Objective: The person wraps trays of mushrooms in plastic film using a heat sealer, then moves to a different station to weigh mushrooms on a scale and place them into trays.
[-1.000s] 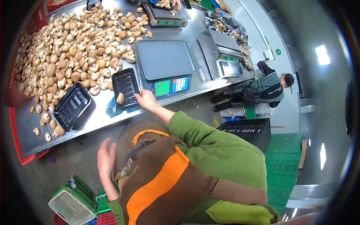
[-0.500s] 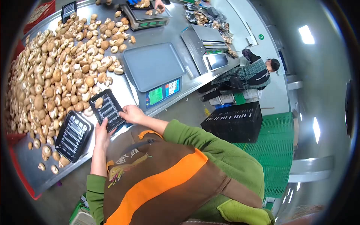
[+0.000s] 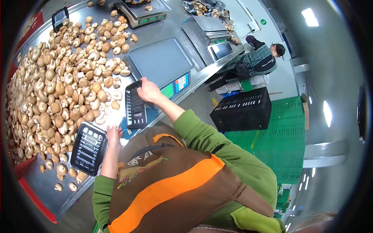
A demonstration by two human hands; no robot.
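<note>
My right hand [image 3: 149, 91] grips the upper end of a black plastic tray [image 3: 135, 110], which is tilted beside the scale. No mushroom shows in this tray. Down and to the left, my left hand [image 3: 114, 136] has its fingers apart at the edge of a blue cloth [image 3: 125, 129] and is off the tray. Another black tray [image 3: 88, 149] lies just left of that hand. A large heap of brown mushrooms [image 3: 58, 87] spreads over the metal table [image 3: 42, 191].
A scale with a grey pan [image 3: 161, 60] stands beyond my right hand, with a second scale [image 3: 145, 17] and a silver machine [image 3: 202, 33] farther back. A person [image 3: 256, 60] is at the right, near a black crate [image 3: 243, 109] and green crates [image 3: 276, 141].
The held tray has moved right and turned more upright, and the mushroom that was on it is off it. My left hand has let go of it. The co-worker's hands have left view.
</note>
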